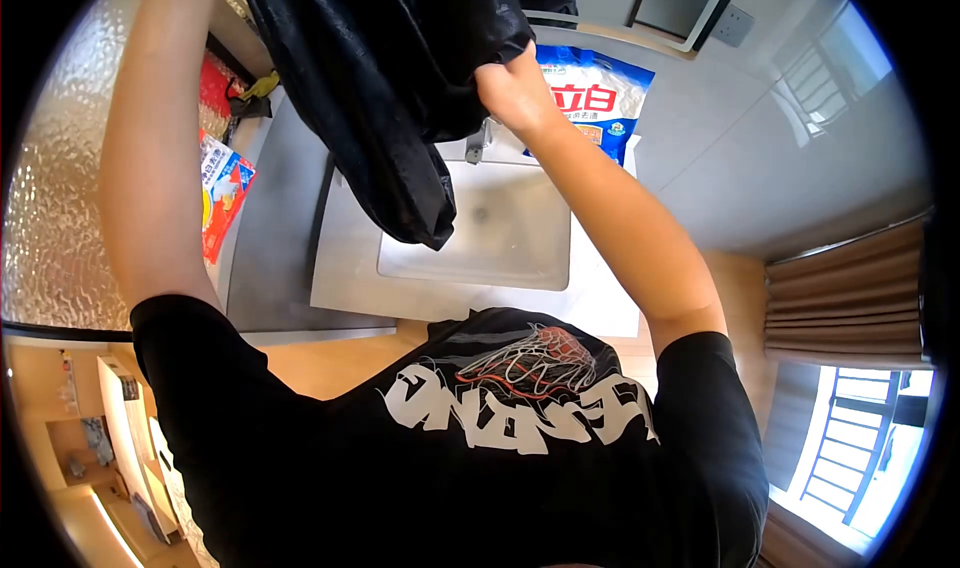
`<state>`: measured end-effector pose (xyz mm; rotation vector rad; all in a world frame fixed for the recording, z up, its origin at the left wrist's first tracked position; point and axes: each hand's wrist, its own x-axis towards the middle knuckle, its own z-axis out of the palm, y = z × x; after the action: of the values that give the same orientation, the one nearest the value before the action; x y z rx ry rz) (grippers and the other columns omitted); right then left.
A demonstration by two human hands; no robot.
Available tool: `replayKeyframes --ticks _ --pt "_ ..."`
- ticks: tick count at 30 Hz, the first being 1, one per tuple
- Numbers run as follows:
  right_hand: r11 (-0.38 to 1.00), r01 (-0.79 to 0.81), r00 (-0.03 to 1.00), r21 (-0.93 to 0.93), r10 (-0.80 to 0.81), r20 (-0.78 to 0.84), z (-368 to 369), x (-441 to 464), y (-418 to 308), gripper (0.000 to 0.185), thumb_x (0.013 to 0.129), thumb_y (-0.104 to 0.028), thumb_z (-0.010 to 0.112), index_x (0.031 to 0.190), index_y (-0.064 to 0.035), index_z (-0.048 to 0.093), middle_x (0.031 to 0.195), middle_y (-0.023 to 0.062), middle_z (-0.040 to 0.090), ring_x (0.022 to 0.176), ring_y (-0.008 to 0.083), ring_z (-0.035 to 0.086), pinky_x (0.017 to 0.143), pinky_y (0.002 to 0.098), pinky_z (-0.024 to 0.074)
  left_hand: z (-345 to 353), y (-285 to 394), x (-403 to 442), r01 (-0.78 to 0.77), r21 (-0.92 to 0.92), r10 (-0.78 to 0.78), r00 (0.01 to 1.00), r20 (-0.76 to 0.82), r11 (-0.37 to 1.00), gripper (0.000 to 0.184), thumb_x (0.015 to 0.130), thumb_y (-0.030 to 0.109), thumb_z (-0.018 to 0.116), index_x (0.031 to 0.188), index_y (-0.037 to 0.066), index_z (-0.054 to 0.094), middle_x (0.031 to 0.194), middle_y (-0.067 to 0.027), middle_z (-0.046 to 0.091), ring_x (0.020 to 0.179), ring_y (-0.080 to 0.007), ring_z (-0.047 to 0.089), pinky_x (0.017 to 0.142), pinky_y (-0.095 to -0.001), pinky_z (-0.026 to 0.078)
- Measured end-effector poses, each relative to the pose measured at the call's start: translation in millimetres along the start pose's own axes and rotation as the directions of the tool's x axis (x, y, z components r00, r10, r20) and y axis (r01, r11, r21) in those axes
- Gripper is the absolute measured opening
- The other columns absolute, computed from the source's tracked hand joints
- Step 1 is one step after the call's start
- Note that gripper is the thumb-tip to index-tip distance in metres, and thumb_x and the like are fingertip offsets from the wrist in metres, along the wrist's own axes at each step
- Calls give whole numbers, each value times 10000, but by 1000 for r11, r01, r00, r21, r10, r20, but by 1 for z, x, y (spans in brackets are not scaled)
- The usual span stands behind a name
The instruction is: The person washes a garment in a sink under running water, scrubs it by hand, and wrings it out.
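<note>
A dark, shiny black garment point(370, 78) hangs in front of me above the sink, and one sleeve-like end droops over the left part of the white basin point(480, 278). It looks wet. My right hand point(515, 93) is closed on the garment's right side, fingers partly hidden by the cloth. My left arm reaches up past the top edge, so the left hand is out of sight. The faucet point(477, 148) shows partly behind the cloth. Just behind my right hand stands a blue and white bag point(600, 93) with red lettering.
A red, white and blue packet point(225, 193) lies left of the basin by a grey surface point(275, 218). Textured glass point(60, 168) borders the left side. A wall socket point(734, 26) is at the upper right, and a brown curtain point(845, 298) hangs over a window at right.
</note>
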<state>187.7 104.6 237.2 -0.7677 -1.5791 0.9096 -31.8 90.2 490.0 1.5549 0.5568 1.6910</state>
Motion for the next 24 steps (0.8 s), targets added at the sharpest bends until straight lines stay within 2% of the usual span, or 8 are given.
replayKeyframes --ticks 1,3,5,8,13,14,20,24 --pt "994 -59 998 94 59 11 -2 -4 -7 400 811 -273 610 1097 3 658 1066 200 676 1068 340 591 963 399 439 17 3 -15 -95 221 83 995 61 971 244 786 53 513 1011 -18 578 834 -112 630 727 -212 649 694 -316 588" --pt "979 -111 989 173 93 112 -5 5 -4 496 871 -406 514 1164 -21 622 1054 173 671 946 310 615 884 372 466 -5 -3 -5 112 -238 -125 991 -39 965 233 781 54 510 995 -9 573 826 -111 622 723 -212 647 677 -315 588" --pt "895 -357 897 268 248 366 -14 13 7 616 925 -595 412 1291 -117 539 1115 114 644 822 240 631 744 337 503 -18 -5 -3 178 -246 -187 982 -13 953 310 767 57 510 1065 -16 553 830 -113 614 720 -220 644 674 -320 592" --pt "719 -600 774 351 410 482 -6 10 -11 608 896 -615 481 935 -37 666 721 70 645 530 141 565 493 245 439 33 11 -36 179 78 -179 984 -13 981 421 750 59 511 1162 -26 526 851 -123 616 719 -232 643 685 -329 598" --pt "936 -161 765 -312 318 560 3 7 -30 602 781 -171 670 1322 32 500 1097 207 671 1014 263 641 903 347 495 16 -2 -20 -32 -60 42 983 179 998 533 729 -6 476 1262 -24 487 1039 -198 637 927 -299 682 792 -377 597" --pt "921 108 893 -373 75 444 17 -2 -4 635 797 -224 682 1343 29 479 1125 274 645 1053 346 634 926 366 482 15 -2 -20 -21 -55 32 979 202 998 540 727 -11 474 1266 -22 483 1036 -194 637 921 -297 681 794 -376 598" --pt "866 123 651 -484 297 698 21 -2 84 474 805 -336 643 1124 14 652 1016 269 679 962 397 652 840 396 506 10 3 -26 49 78 -61 985 159 996 556 718 -16 459 1274 -10 473 1019 -171 633 906 -288 675 813 -364 591" --pt "905 172 715 -390 157 681 1 -5 88 362 801 -298 652 1031 -22 697 957 245 693 880 396 664 777 414 506 -10 -1 -30 61 42 -67 987 148 997 603 688 -35 467 1291 -12 473 1101 -187 628 980 -306 657 896 -384 557"
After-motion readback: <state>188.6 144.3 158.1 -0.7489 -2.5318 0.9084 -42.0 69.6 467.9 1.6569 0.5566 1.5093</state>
